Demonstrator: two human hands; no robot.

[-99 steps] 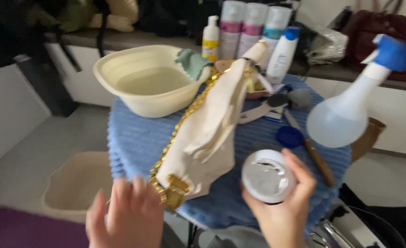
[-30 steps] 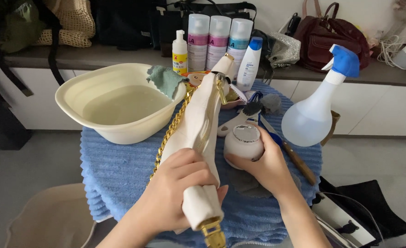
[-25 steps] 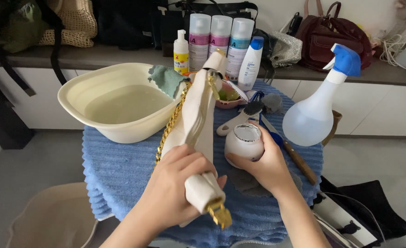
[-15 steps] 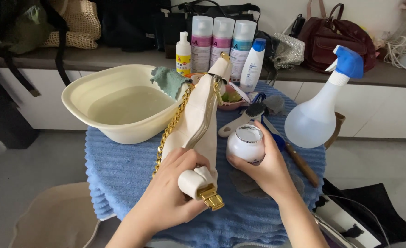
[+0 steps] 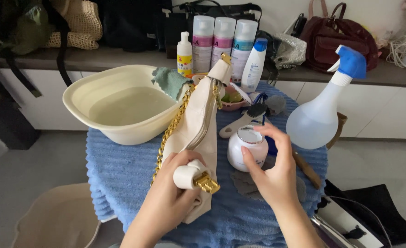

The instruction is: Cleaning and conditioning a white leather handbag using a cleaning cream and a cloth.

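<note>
A: What has changed over the last second or so?

B: The cream handbag (image 5: 198, 138) has been drawn up on its end, so that its gold clasp (image 5: 206, 183) now points out at lower centre of the frame. The left hand (image 5: 175, 193) is closed around the bag's lower end. The white jar (image 5: 248, 148), earlier gripped and lifted, is now set down on the blue towel (image 5: 120, 174) just right of the bag. The right hand (image 5: 274, 172) is loosely curled over it, with fingertips at the lid and side; a firm hold cannot be told.

A: What is meant by that for the work?

B: The bag appears to be steadied, and the jar seems about to be opened or dipped into.

A: And the containers?

B: A cream basin (image 5: 120, 108) at centre left is seen holding cloudy water, with a green cloth (image 5: 170, 81) draped over its rim. A spray bottle (image 5: 322, 110) with a blue trigger stands at right; its level cannot be judged. Three spray cans (image 5: 223, 41) and two smaller bottles are lined up at top centre. The jar's contents are hidden.
</note>
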